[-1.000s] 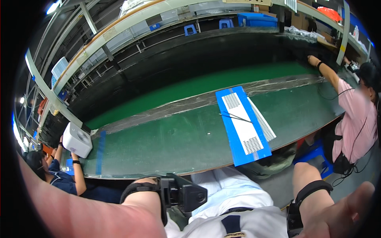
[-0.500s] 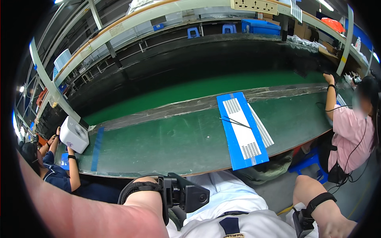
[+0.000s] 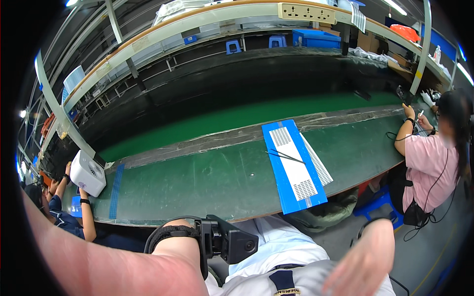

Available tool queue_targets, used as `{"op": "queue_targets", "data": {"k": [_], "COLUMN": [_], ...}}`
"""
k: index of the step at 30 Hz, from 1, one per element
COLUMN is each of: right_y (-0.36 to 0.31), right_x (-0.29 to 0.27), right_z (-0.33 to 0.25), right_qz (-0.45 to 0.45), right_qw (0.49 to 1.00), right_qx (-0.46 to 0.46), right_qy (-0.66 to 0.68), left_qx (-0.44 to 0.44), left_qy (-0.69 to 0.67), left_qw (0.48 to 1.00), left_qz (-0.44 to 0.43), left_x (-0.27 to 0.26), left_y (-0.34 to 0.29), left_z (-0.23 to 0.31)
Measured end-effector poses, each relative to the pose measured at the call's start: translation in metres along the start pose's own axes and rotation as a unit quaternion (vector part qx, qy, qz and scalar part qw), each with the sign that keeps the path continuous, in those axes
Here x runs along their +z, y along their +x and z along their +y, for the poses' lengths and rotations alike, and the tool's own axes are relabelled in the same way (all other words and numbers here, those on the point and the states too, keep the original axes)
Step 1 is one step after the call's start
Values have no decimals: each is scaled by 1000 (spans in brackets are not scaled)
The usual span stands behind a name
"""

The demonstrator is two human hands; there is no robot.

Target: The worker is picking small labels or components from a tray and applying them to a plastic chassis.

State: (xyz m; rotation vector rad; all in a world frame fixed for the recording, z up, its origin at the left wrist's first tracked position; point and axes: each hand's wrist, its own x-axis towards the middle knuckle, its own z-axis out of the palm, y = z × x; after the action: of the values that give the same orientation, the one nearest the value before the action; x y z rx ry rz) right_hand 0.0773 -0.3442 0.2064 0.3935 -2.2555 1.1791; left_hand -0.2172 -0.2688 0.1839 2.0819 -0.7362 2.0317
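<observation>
My left hand (image 3: 113, 251) looms large and close at the lower left. Its fingers lie outside the picture, so whether it grips anything is hidden. On that wrist a black strap carries a small black camera (image 3: 229, 241). My right hand (image 3: 363, 261) hangs in front of my white shirt at the lower right, blurred, fingers stretched downward with nothing visible in them. Beyond it on the green table rests a blue board (image 3: 285, 185) bearing a white sheet of small dark-marked labels (image 3: 291, 165). Dark slim tweezers (image 3: 286, 156) lie across the sheet. A second label sheet (image 3: 318, 163) pokes out from beneath the board's right side.
The green worktable (image 3: 207, 182) curves in front of me, with a dark belt (image 3: 222, 93) behind it. At left a person holds a white box-shaped appliance (image 3: 88, 172). A person in pink (image 3: 429, 158) works at right by a blue stool (image 3: 377, 204). A socket strip (image 3: 306, 13) hangs above.
My right hand has swung inward from the lower right edge to in front of my shirt. The whole view has shifted slightly. My left hand, the board and the tweezers stay put.
</observation>
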Motion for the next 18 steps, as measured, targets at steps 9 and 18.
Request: {"op": "queue_targets", "data": {"k": [9, 18], "right_y": [71, 96], "right_x": [1, -17], "right_z": [-5, -8], "right_qz": [421, 348], "right_qw": [873, 889], "right_qx": [-40, -192], "right_qy": [244, 229], "left_qx": [-1, -18], "left_qy": [0, 23], "left_qw": [1000, 1000], "left_qz": [-6, -9], "left_x": [2, 16], "left_y": [9, 20], "left_z": [-10, -30]}}
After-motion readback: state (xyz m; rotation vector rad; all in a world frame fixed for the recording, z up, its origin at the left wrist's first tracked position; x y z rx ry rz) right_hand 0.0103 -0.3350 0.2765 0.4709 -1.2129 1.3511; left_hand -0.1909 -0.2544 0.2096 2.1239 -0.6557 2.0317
